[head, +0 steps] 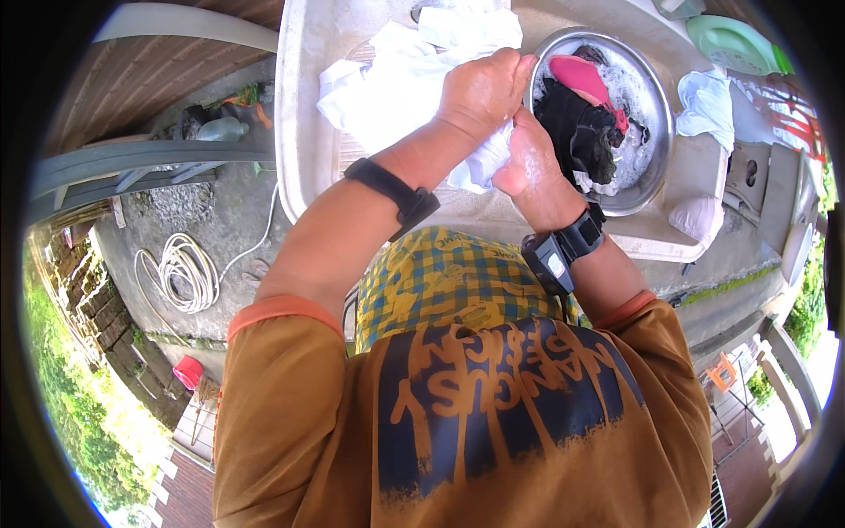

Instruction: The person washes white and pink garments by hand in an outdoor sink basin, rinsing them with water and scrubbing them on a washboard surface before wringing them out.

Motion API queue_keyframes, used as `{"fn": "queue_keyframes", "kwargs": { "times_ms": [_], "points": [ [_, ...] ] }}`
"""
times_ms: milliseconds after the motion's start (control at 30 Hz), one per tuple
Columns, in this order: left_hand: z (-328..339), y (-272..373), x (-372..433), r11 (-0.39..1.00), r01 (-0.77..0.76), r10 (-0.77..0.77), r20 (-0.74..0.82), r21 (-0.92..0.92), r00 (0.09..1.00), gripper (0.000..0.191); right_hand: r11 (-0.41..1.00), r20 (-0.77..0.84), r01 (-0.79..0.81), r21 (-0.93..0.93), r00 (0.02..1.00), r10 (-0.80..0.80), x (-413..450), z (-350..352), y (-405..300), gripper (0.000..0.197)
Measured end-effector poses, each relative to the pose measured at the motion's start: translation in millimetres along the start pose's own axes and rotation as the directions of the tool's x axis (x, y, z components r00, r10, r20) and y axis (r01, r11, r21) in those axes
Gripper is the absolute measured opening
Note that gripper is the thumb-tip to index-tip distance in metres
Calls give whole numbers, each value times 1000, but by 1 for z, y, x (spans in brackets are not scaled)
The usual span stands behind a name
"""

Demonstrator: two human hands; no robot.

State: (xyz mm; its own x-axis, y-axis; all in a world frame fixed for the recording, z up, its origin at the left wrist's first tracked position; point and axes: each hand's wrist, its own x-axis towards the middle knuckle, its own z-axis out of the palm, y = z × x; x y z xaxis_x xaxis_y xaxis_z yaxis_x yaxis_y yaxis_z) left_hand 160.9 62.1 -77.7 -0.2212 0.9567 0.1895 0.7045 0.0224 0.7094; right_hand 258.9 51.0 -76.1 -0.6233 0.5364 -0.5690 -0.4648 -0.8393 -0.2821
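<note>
White wet cloth [403,99] lies heaped across the left part of a pale sink [294,132]. My left hand [485,89] is closed on a part of this cloth near the rim of a metal basin. Just below it, my right hand [531,155], with suds on its skin, grips a bunched part of the same cloth. The steel basin [663,165] stands at the sink's right side and holds soapy water, dark clothes [574,132] and a pink cloth item [581,79]. The fingertips of both hands are partly hidden.
A green plastic bottle [733,46] lies beyond the basin at the upper right. A pale blue cloth [705,109] and a tied whitish bag [698,219] rest at the sink's right edge. A coiled hose [188,274] lies on the ground at left, near a red bucket [189,373].
</note>
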Motion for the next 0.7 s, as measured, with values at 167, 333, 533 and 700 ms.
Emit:
{"fn": "queue_keyframes", "kwargs": {
  "times_ms": [167, 333, 533, 700],
  "points": [
    [20, -6, -10, 991, -124, 124, 1, 47, 992, 30, 689, 253, 356, -632, 934, -251, -8, -41, -13, 30],
    [-1, -11, -3, 995, 95, -95, 21, 0, 995, 35, 999, -98, -18, -27, 995, 15, -7, 18, 0, 33],
    [11, 10, -31, 995, -97, 95, 79, 27, 992, 29, 243, 443, 549, -799, 812, -379, -12, -21, -14, 34],
    [-12, -16, -12, 991, 133, -134, 103, 17, 986, 34, 999, -114, -18, -27, 993, 14, 0, 7, 15, 31]
  ]
}}
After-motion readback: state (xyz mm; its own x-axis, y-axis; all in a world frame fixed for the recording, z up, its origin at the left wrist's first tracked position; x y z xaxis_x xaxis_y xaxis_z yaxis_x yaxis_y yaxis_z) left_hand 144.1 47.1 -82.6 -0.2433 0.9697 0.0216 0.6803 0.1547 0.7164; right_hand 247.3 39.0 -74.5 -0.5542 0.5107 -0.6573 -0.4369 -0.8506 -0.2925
